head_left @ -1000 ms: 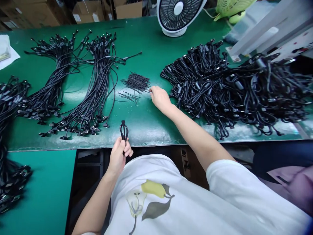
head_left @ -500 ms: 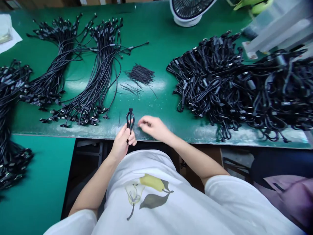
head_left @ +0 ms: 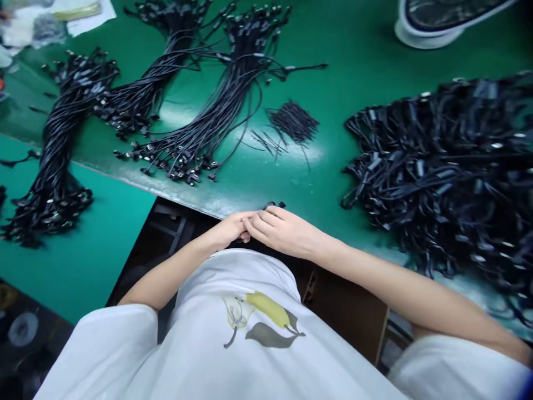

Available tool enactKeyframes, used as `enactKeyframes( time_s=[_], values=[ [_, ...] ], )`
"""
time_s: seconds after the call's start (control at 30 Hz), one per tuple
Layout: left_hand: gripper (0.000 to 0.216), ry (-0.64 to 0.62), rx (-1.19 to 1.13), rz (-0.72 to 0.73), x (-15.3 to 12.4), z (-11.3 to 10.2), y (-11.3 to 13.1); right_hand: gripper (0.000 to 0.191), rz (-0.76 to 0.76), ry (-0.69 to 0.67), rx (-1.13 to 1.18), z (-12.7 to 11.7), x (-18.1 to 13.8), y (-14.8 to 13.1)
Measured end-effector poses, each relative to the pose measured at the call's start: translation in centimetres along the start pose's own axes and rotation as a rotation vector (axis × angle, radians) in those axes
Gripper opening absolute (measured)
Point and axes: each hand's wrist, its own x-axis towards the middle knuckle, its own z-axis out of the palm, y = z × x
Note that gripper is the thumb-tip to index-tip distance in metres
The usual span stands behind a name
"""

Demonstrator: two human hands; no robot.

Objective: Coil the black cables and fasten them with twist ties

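Clock set on the joined hands, 12 o'clock straight away from the body. We find the hands together over the near edge of the green table (head_left: 353, 50). The left hand (head_left: 230, 229) is clamped on a black cable (head_left: 270, 205); the right hand (head_left: 283, 230) lies across its fingers. Most of the black cable is hidden; we see only a bit of loop and a small dark end, just past the right hand at 1 o'clock. Whether the right hand also pinches something, we cannot tell.

Between 12 and 1, near: pile of thin black strips (head_left: 293, 121), with a few loose strips (head_left: 270, 144) just beside it at 12.

At 11: nearest bunch of straight cables (head_left: 233, 89). Beyond it, between 10 and 11, we note a second bunch (head_left: 162, 69). At 10, well apart, a third bunch (head_left: 60, 130) runs over the table's edge onto a lower green surface (head_left: 112, 239).

Between 2 and 3: large heap of looped cables (head_left: 437, 172), blurred. Between 1 and 2, far side: white fan (head_left: 445, 22), cut by the frame.

At 6: white shirt (head_left: 233, 355) with a pear print (head_left: 268, 309).
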Motion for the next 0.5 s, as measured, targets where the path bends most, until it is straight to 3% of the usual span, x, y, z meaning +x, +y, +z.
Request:
enactKeyframes(
  time_s=[0.23, 0.37, 0.5],
  values=[
    [0.039, -0.038, -0.253, -0.158, -0.9, 0.6, -1.4, 0.032, -0.158, -0.126, -0.151, -1.3, 0.6, -1.5],
    [0.026, 0.001, -0.296, -0.175, -1.6, 0.6, -1.4, 0.038, -0.240, -0.147, -0.129, -1.0, 1.5, -1.4],
    [0.013, 0.005, -0.326, -0.165, -2.2, 0.1, -0.9, 0.031, -0.310, -0.172, -0.143, -0.6, 2.6, -1.1]
  ],
)
